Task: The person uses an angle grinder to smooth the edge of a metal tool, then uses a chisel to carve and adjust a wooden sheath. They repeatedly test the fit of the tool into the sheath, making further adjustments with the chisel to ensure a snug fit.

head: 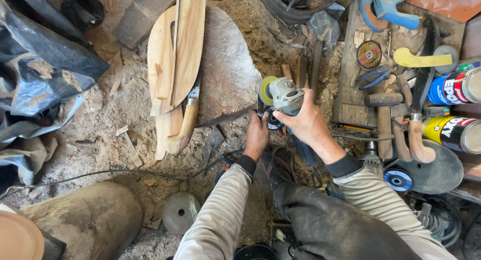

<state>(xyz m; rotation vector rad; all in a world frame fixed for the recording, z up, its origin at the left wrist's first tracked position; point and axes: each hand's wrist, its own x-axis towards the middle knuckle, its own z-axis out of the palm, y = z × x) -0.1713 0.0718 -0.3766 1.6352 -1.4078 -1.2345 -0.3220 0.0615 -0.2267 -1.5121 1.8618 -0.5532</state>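
- The angle grinder (283,95) sits between both hands, held above the sawdust-covered floor (100,119), its grey head and yellowish disc turned toward the flat stone slab (225,64).
- The right hand (308,124) is wrapped around the grinder's body from the right side, fingers closed on it.
- The left hand (256,136) is just under the grinder's head, fingers curled up at the disc guard; exactly what they pinch is hidden.
- Left of the hands, well apart, carved wooden pieces (175,54) lie over the slab's edge, with a wooden-handled knife (189,120) beside them.
- Right of the hands a board carries a wooden mallet (384,124), a loose cutting disc (369,54), blue pliers (372,75) and a curved-handle saw (420,109).
- Two cans (453,109) lie on their sides at the far right.
- A black cable (100,174) runs across the floor below the left arm.
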